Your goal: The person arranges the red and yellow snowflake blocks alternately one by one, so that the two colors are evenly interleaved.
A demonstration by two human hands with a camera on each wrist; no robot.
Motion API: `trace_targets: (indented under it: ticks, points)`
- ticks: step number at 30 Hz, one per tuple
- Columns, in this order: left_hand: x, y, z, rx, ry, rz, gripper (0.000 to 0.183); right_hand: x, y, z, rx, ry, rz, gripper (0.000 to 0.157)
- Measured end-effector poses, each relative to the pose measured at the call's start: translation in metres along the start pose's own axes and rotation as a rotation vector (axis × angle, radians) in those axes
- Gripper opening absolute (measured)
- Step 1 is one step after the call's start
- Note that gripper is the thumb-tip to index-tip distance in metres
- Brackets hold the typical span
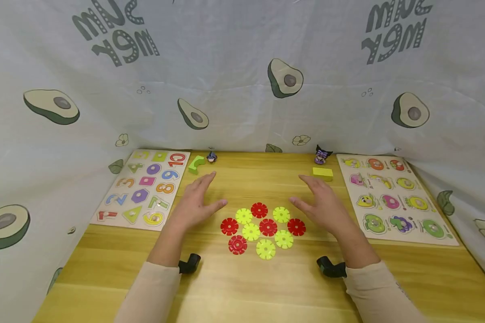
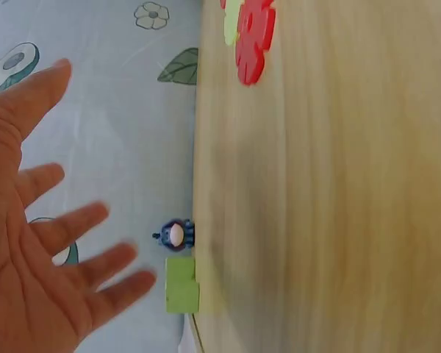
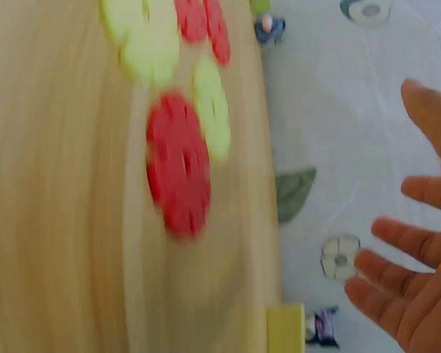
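Several flat notched plastic discs lie in a loose cluster on the table, some red (image 1: 268, 227), some yellow (image 1: 265, 249). My left hand (image 1: 194, 204) hovers at the left of the cluster, fingers spread, holding nothing. On the other side my right hand (image 1: 321, 204) is held the same way, its palm turned inward, also holding nothing. The left wrist view has the left hand (image 2: 40, 250) with fingers apart, and a red disc beyond it. In the right wrist view the right hand (image 3: 419, 250) is off to the side of a blurred red disc (image 3: 178, 165).
A number-and-shape puzzle board (image 1: 119, 190) lies on the left, a fruit puzzle board (image 1: 359, 188) on the right. At the back are a green curved block (image 1: 196, 164), a small blue figurine (image 1: 212, 156), a yellow block (image 1: 322, 174) and a purple-black figurine (image 1: 321, 155) before a printed curtain (image 1: 234, 67).
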State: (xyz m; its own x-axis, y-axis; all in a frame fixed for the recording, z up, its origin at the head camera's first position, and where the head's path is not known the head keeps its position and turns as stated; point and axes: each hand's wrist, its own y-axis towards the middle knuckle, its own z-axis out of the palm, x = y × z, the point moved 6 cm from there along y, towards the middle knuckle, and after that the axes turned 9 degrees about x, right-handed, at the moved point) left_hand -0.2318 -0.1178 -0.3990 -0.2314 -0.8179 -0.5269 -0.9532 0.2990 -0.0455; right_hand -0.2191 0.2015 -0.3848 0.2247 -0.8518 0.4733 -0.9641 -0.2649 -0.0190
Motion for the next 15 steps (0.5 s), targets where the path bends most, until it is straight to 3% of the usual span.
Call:
trace_targets:
  ticks: [7, 15]
  points:
    - [-0.006, 0.004, 0.015, 0.127, -0.254, 0.035, 0.068, 0.035, 0.011, 0.027, 0.097, 0.159, -0.059, 0.067]
    - [-0.004, 0.006, 0.033, 0.296, -0.409, 0.016, 0.053, 0.062, 0.030, 0.061, 0.195, 0.229, -0.096, 0.059]
